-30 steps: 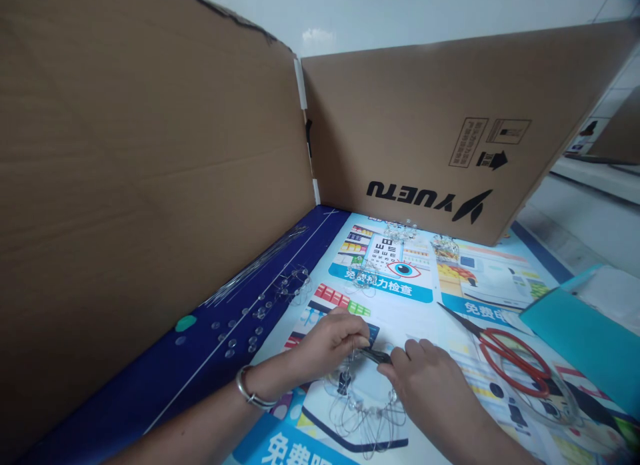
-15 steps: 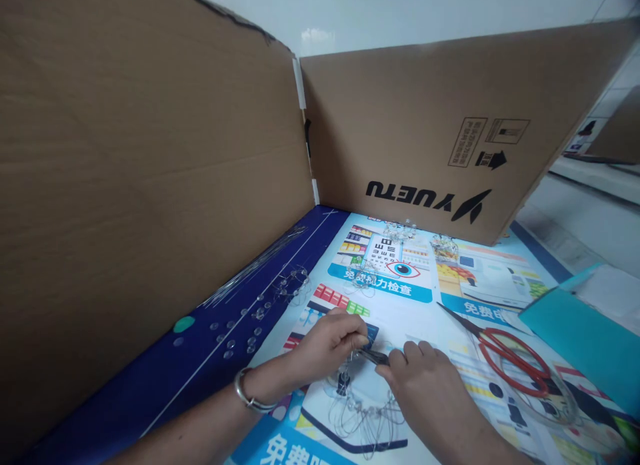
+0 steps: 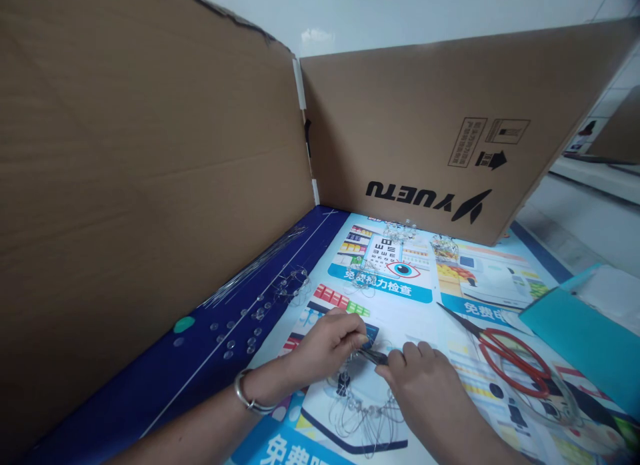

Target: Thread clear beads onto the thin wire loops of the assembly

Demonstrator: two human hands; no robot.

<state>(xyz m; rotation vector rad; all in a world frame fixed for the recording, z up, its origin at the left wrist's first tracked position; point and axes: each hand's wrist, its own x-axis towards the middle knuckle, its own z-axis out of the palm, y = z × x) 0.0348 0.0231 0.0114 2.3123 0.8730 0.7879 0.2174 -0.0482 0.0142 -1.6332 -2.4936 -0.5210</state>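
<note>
My right hand (image 3: 417, 372) is closed around a pair of pliers (image 3: 374, 356), whose jaws point left toward my other hand. Thumb and fingers of my left hand (image 3: 334, 337) pinch the wire right at the plier tips; the exact grip point is hidden by the fingers. From there hangs a beaded wire piece (image 3: 367, 412), a curved string of clear beads with many thin wire loops fanning out below it, over the printed sheet. A metal bangle (image 3: 247, 393) circles my left wrist.
Red-handled scissors (image 3: 515, 362) lie at right over a clear ring-shaped coil, beside a teal folder (image 3: 583, 338). Loose clear beads (image 3: 253, 332), a green piece (image 3: 184, 324) and straight wires (image 3: 255, 265) are at left. More beaded wire clusters (image 3: 361, 276) lie farther back. Cardboard panels (image 3: 410, 132) enclose the back and left.
</note>
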